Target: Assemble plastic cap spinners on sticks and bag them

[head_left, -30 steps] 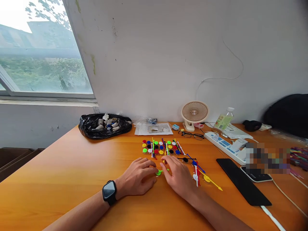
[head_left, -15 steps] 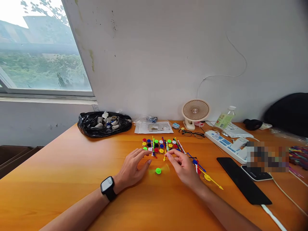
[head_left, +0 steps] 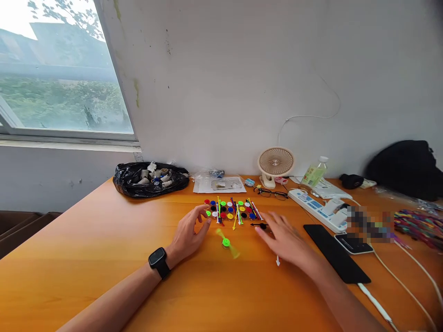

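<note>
A spinner with a green round hub (head_left: pixel 226 242) stands on the table between my hands, its yellow-green arrow blurred by turning. To its left, my left hand (head_left: pixel 188 233) rests on the wood, fingers curved and thumb apart, holding nothing. Several small coloured discs (head_left: pixel 230 216) lie in rows beyond it, with bundles of plastic arrows (head_left: pixel 218 210) among them. My right hand (head_left: pixel 285 240) reaches over the arrows at right with fingers spread. A black arrow (head_left: pixel 258 225) lies beside its fingertips, and a white arrow tip (head_left: pixel 278 261) shows below it; other pieces there are hidden.
At the back are a black plastic bag (head_left: pixel 152 180) of cardboard rolls, a fan (head_left: pixel 276 163), glasses (head_left: pixel 272 193) and a bottle (head_left: pixel 316 171). A power strip (head_left: pixel 318 210), a black slab (head_left: pixel 335 252), a phone (head_left: pixel 353 243) and white cables fill the right side.
My right hand has opened from a pinch and moved right over the loose arrows. The green spinner's arrow has turned. My left hand has drawn back slightly left.
</note>
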Available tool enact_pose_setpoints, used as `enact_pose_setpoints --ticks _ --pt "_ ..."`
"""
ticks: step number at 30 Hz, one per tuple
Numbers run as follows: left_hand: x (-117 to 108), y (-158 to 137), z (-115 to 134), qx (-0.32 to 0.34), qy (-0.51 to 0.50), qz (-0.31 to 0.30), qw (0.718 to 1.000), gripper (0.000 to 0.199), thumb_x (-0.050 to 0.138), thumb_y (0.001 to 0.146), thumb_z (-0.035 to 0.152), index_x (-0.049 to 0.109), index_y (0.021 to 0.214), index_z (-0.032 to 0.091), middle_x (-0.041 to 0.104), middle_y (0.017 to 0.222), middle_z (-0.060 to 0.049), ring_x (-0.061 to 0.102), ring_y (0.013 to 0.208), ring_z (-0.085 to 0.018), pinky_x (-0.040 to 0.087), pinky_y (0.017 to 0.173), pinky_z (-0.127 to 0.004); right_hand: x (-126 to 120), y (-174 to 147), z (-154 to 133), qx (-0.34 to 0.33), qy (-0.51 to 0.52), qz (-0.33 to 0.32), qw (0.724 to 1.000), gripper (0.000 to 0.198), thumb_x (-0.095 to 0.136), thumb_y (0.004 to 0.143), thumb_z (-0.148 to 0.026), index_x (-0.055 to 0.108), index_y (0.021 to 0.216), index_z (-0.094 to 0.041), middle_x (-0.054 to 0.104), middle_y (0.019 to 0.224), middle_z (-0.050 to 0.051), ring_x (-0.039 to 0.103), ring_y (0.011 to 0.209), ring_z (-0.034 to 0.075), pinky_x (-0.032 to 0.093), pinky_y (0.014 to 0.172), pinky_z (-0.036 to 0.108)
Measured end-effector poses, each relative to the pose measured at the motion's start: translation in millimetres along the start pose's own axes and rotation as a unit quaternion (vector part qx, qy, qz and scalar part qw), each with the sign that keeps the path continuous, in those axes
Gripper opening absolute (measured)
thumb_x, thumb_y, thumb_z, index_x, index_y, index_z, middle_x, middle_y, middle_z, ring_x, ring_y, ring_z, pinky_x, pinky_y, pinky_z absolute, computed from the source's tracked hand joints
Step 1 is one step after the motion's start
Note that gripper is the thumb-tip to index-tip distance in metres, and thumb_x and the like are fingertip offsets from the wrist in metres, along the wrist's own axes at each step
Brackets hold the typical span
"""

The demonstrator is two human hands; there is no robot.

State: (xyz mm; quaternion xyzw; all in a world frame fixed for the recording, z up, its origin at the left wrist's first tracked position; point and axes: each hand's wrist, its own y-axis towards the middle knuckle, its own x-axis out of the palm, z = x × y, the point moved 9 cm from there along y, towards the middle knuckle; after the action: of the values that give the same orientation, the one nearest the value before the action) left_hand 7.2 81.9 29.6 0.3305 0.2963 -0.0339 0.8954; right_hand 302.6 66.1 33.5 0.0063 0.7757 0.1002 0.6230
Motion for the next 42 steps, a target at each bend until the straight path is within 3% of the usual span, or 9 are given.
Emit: enact_pose_setpoints --ticks 2,4,10,17,23,27,35,42 --pt "-0.5 0.5 -2.0 -0.009 -0.005 0.002 1.000 0.034 0.053 0.105 0.033 0.049 0.138 0.026 0.068 0.106 -0.003 0.061 0.089 -0.016 0.051 0.077 -0.029 19.8 -19.8 6.3 -0.001 -0.006 -0.038 0.999 0.061 0.046 0.103 -0.054 0.052 0.155 -0.022 0.049 0.160 0.015 0.045 0.147 0.038 0.044 0.116 0.056" --pt "-0.9 0.9 -3.0 -0.014 -0.006 0.003 1.000 0.035 0.053 0.105 0.033 0.049 0.138 0.026 0.068 0.106 -0.002 0.061 0.088 -0.016 0.051 0.075 -0.029 28.6 -40.2 10.6 -0.007 -0.005 -0.024 1.000 0.058 0.042 0.105 -0.047 0.047 0.158 -0.024 0.047 0.162 0.012 0.042 0.151 0.034 0.040 0.122 0.054" --pt "1.3 1.3 -3.2 -0.014 -0.007 -0.005 1.000 0.030 0.053 0.104 0.034 0.054 0.134 0.026 0.069 0.102 -0.002 0.063 0.087 -0.016 0.050 0.074 -0.028 23.1 -89.7 30.3 -0.022 0.021 0.042 0.999 0.050 0.038 0.109 -0.043 0.050 0.156 -0.030 0.053 0.158 0.007 0.047 0.148 0.030 0.045 0.121 0.054" --pt "6.1 1.6 -6.4 -0.033 -0.013 -0.031 0.999 0.022 0.053 0.104 0.036 0.060 0.122 0.026 0.069 0.089 0.001 0.060 0.072 -0.013 0.045 0.064 -0.024 21.4 -113.9 35.2 -0.039 0.036 0.077 0.996 0.043 0.040 0.110 -0.042 0.062 0.145 -0.031 0.065 0.147 0.005 0.058 0.139 0.030 0.051 0.115 0.054" --pt "6.7 3.3 -7.9 -0.037 -0.005 -0.037 0.999 0.021 0.051 0.104 0.034 0.067 0.116 0.026 0.069 0.083 0.001 0.058 0.067 -0.013 0.043 0.064 -0.025 35.1 -128.0 -26.6 -0.105 -0.019 0.034 0.994 0.059 0.044 0.109 -0.039 0.029 0.166 -0.038 0.037 0.169 0.001 0.041 0.153 0.032 0.046 0.118 0.056" --pt "6.8 3.3 -9.4 -0.040 -0.003 -0.035 0.999 0.022 0.052 0.103 0.034 0.067 0.117 0.025 0.069 0.082 0.001 0.058 0.067 -0.013 0.043 0.064 -0.025 38.3 -137.8 -73.9 -0.167 -0.033 0.029 0.985 0.066 0.046 0.108 -0.038 0.020 0.168 -0.040 0.032 0.171 0.000 0.043 0.152 0.031 0.048 0.115 0.050" --pt "7.9 2.9 -8.9 -0.040 -0.007 -0.036 0.999 0.023 0.052 0.104 0.035 0.066 0.118 0.025 0.070 0.083 0.001 0.060 0.069 -0.014 0.045 0.066 -0.025 39.6 -136.3 -126.8 -0.286 -0.045 0.018 0.957 0.067 0.053 0.104 -0.030 0.029 0.166 -0.037 0.037 0.169 -0.003 0.047 0.148 0.029 0.049 0.112 0.043" --pt "7.5 3.0 -8.3 -0.042 -0.013 -0.040 0.998 0.024 0.051 0.103 0.036 0.066 0.119 0.024 0.068 0.079 0.001 0.058 0.066 -0.013 0.043 0.064 -0.025 39.0 -134.1 -151.6 -0.343 -0.036 0.005 0.939 0.066 0.054 0.099 -0.021 0.040 0.162 -0.035 0.037 0.169 -0.003 0.044 0.148 0.030 0.044 0.117 0.049"
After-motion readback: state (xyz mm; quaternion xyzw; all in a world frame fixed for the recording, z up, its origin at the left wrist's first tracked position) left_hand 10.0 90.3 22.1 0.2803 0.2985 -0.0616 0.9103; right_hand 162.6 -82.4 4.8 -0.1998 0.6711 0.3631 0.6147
